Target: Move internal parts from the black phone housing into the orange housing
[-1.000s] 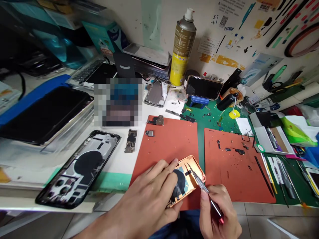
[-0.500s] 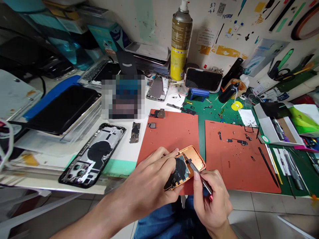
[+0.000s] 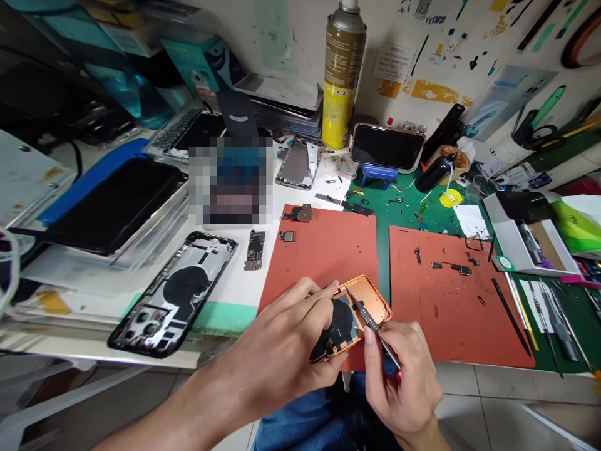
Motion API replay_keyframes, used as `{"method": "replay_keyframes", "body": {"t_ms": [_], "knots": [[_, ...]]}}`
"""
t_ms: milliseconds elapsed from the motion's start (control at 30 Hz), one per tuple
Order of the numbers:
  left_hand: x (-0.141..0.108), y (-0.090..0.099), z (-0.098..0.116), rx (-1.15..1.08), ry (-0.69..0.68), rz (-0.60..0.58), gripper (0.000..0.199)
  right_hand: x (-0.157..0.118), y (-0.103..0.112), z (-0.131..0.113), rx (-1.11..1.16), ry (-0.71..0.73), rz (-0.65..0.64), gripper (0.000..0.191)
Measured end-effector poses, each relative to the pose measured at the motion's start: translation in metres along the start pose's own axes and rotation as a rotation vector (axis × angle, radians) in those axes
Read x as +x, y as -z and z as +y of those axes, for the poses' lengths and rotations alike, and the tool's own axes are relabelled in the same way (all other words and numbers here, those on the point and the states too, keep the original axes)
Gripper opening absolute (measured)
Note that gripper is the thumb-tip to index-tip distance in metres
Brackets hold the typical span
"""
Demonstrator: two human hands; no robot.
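Note:
An orange phone housing, its inner side up, is tilted over the near edge of the left red mat. My left hand grips it by its left part, with fingers over the top and the thumb beneath. A dark round pad is visible inside the housing. In my right hand is a slim metal tool with a knurled grip and a red end, pinched like a pen. Its thin tip points into the housing near the upper edge; whether it touches is hard to make out.
Left of the hands lie a black-rimmed phone frame and a circuit board. Camera modules rest on the left red mat. Small parts and tools lie on the right mat. A spray can stands behind.
The whole view has shifted slightly. Both hands keep their grips, and the housing and the tool look almost the same relative to each other.

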State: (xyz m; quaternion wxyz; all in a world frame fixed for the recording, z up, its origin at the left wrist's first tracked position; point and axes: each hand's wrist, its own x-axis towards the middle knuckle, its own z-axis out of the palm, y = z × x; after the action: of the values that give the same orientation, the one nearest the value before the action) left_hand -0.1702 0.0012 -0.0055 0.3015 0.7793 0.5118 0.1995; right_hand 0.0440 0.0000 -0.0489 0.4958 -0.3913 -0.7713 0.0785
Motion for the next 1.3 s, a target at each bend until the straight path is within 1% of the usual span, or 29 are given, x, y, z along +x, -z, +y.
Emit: {"method": "replay_keyframes", "body": {"t_ms": [100,200,400,533,700,800,967,1100,1200,1300], "knots": [[0.000,0.001,0.001,-0.016,-0.008,0.004,0.014,0.000,0.001,0.001,-0.006,0.011,-0.019,0.029],[0.000,0.002,0.002,-0.012,-0.013,0.012,0.012,0.000,0.003,0.002,-0.015,0.009,-0.030,0.028],[0.000,0.001,0.001,0.007,-0.013,0.018,0.033,-0.003,0.005,0.003,0.015,-0.006,-0.027,0.031],[0.000,0.001,0.001,0.018,-0.002,0.026,0.044,-0.003,0.004,0.004,0.025,-0.015,-0.020,0.031],[-0.001,0.001,-0.001,0.019,-0.018,0.043,0.049,0.000,0.002,0.004,0.011,-0.004,-0.029,0.028],[-0.001,0.000,-0.001,0.032,-0.012,0.023,0.049,-0.001,0.001,0.004,0.006,0.002,-0.028,0.029],[-0.001,0.001,0.000,0.015,-0.003,0.011,0.046,-0.001,0.004,0.003,-0.039,0.004,-0.036,0.030],[0.000,0.002,0.000,0.009,-0.019,0.022,0.038,0.005,0.007,0.003,-0.067,0.090,-0.079,0.027],[0.001,0.003,0.000,0.025,-0.021,0.016,0.029,0.008,0.005,0.004,-0.089,0.124,-0.049,0.029],[0.002,0.005,0.002,0.030,-0.024,0.012,0.022,0.007,0.002,0.006,-0.104,0.100,-0.023,0.036]]}}
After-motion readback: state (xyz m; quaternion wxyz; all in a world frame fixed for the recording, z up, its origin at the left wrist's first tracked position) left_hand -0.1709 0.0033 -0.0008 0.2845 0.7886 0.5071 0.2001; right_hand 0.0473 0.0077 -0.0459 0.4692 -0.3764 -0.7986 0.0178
